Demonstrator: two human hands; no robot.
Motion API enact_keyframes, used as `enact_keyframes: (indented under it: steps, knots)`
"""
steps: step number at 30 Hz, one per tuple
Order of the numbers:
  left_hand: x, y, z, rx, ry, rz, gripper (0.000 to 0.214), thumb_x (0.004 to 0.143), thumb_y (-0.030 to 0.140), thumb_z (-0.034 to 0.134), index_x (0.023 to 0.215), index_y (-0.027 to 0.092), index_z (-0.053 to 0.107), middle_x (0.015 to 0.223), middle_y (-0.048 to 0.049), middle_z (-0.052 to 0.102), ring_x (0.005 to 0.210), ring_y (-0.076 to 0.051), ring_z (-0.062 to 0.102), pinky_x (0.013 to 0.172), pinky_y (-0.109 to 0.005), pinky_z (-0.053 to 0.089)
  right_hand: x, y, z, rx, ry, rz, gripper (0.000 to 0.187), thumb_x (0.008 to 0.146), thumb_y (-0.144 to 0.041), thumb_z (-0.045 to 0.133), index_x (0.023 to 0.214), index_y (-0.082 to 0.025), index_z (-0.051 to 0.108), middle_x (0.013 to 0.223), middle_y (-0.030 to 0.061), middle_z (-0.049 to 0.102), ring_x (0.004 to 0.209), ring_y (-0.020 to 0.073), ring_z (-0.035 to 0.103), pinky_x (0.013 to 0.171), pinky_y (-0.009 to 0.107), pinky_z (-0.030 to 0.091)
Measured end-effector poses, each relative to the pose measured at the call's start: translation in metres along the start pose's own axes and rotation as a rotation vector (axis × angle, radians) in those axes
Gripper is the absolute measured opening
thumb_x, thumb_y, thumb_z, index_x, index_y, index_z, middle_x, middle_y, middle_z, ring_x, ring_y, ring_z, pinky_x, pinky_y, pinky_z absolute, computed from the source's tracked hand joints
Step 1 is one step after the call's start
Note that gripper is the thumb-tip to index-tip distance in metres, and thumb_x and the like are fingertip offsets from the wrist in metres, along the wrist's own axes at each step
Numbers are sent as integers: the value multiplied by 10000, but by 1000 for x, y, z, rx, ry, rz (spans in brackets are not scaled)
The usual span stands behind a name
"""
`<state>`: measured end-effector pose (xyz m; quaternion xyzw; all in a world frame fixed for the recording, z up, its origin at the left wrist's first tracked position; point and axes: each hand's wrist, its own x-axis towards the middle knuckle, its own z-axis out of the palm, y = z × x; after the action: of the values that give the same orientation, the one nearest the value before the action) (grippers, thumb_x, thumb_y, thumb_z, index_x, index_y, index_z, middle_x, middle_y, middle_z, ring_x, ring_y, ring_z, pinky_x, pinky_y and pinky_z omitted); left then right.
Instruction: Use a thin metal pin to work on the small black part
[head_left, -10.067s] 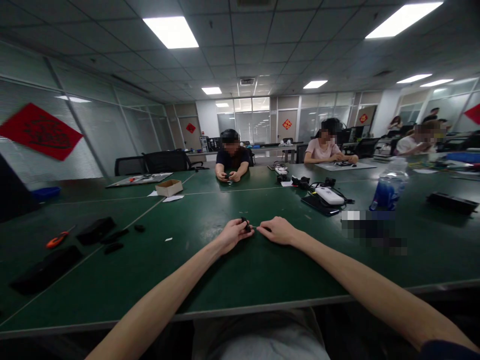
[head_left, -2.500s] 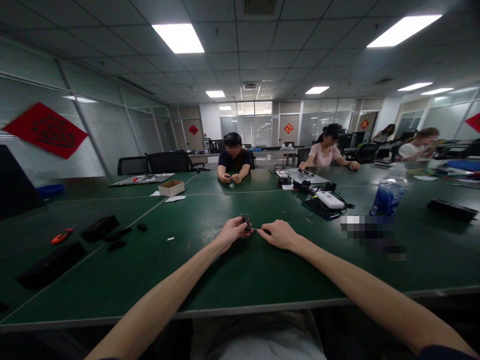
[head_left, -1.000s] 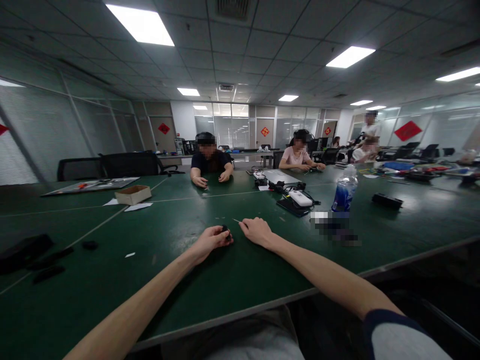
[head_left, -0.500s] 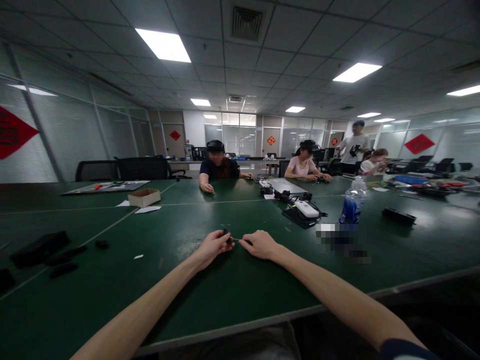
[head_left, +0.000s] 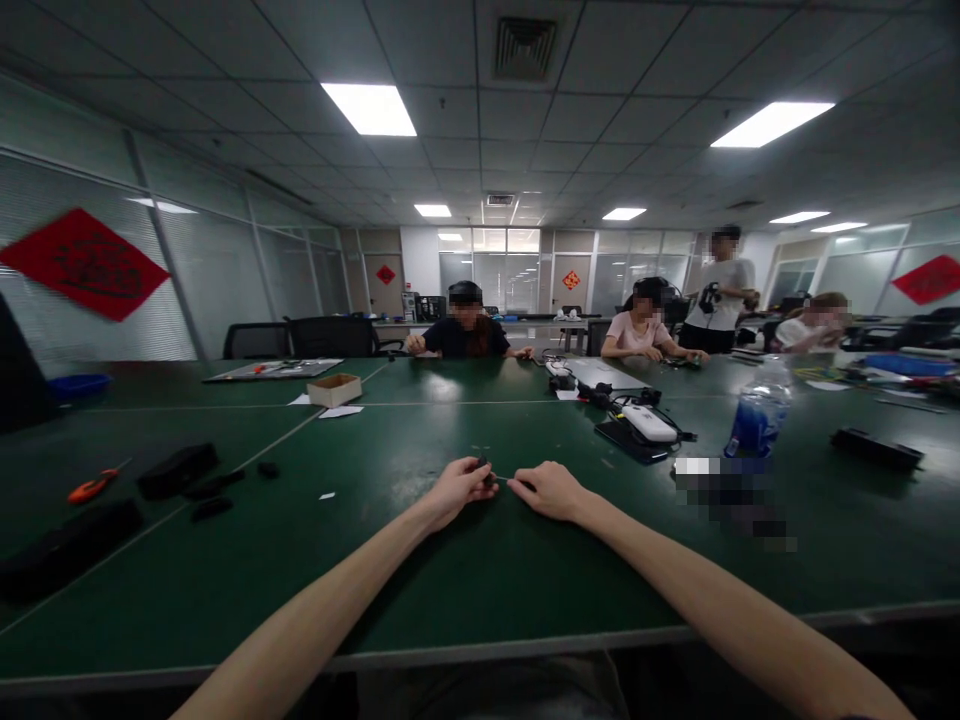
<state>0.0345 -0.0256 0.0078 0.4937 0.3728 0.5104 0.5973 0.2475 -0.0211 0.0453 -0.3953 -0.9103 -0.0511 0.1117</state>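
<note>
My left hand (head_left: 459,492) is closed around a small black part (head_left: 486,472), pinching it above the green table (head_left: 420,600). Close beside it, my right hand (head_left: 551,490) has its fingers curled around a thin light rod (head_left: 503,479). The rod runs level from the right fingertips to the black part and seems to touch it. Whatever the rod extends from is hidden inside the right hand. Both forearms reach in from the table's front edge.
Black casings (head_left: 176,470) and an orange-handled screwdriver (head_left: 91,486) lie at left. A small open box (head_left: 334,392) stands beyond. To the right are a white device (head_left: 649,424), a blue-labelled bottle (head_left: 759,410) and a black block (head_left: 877,448). Several people are across the table.
My view has turned left, so the scene sits further right and the screwdriver shows. Both hands keep their hold on the black part and rod. The person opposite has raised a hand.
</note>
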Motion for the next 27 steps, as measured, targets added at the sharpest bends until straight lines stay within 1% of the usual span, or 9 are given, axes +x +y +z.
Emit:
enact_keyframes:
  steps: [4, 9, 15, 20, 27]
  knots:
    - [1, 0, 0, -10, -8, 2, 254, 819, 292, 623, 965, 98, 549, 958, -137, 595, 777, -161, 638, 738, -295, 555, -1, 1, 0, 17, 5, -26, 464, 942, -499, 272, 887, -230, 646, 788, 29, 668, 702, 146, 609, 685, 224, 401]
    - [1, -1, -1, -15, 0, -12, 251, 838, 268, 593, 1011, 95, 541, 973, -144, 589, 784, -167, 636, 765, -318, 551, -1, 1, -1, 26, -15, -27, 471, 939, -508, 268, 888, -228, 642, 775, 31, 660, 678, 141, 600, 663, 219, 402]
    - [3, -2, -2, -14, 5, -15, 226, 841, 240, 586, 1009, 96, 538, 977, -143, 585, 786, -165, 633, 777, -330, 548, -1, -2, -4, -19, -48, 10, 502, 939, -526, 250, 909, -222, 648, 808, 48, 669, 719, 158, 616, 702, 238, 412]
    - [3, -4, -5, 12, -53, -2, 214, 849, 237, 571, 1007, 97, 537, 960, -130, 593, 775, -152, 627, 776, -311, 544, -3, -8, -3, -90, -44, 60, 523, 938, -534, 225, 929, -223, 645, 836, 69, 670, 784, 200, 627, 729, 276, 425]
    - [6, -7, -8, 15, -61, 8, 234, 850, 252, 568, 1020, 95, 528, 945, -133, 595, 779, -155, 624, 768, -294, 540, -5, -12, -1, -94, -28, 99, 541, 936, -546, 189, 958, -235, 632, 863, 74, 666, 790, 202, 621, 722, 286, 429]
